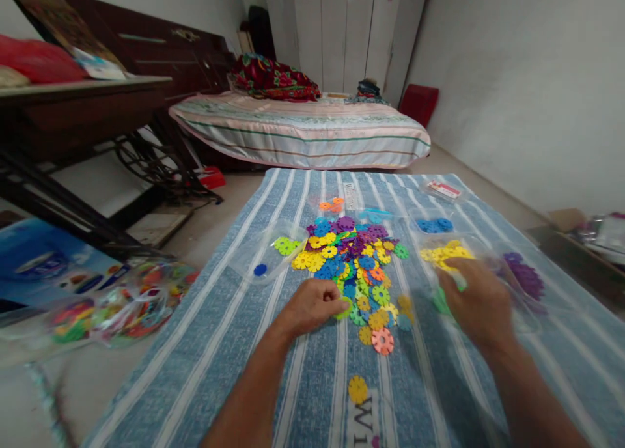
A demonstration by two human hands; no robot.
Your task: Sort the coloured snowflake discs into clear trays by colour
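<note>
My left hand (315, 307) is closed in a pinch on a lime-green notched plastic disc (343, 308), at the near left side of a heap of mixed notched discs (349, 252). My right hand (478, 298) reaches over the clear containers on the right, thumb and forefinger a little apart. Its fingertips are by the yellow discs (444, 251), and the other fingers are mostly hidden. Under that hand some green discs (441, 301) show in part. Purple discs (525, 275) lie in a clear container just to its right.
A clear container (244, 259) at left holds lime-green discs and one dark blue disc. Blue discs (434, 225) and orange discs (332, 205) sit in containers farther back. Loose pink (382, 341) and yellow (358, 389) discs lie near me on the striped cloth (205, 344).
</note>
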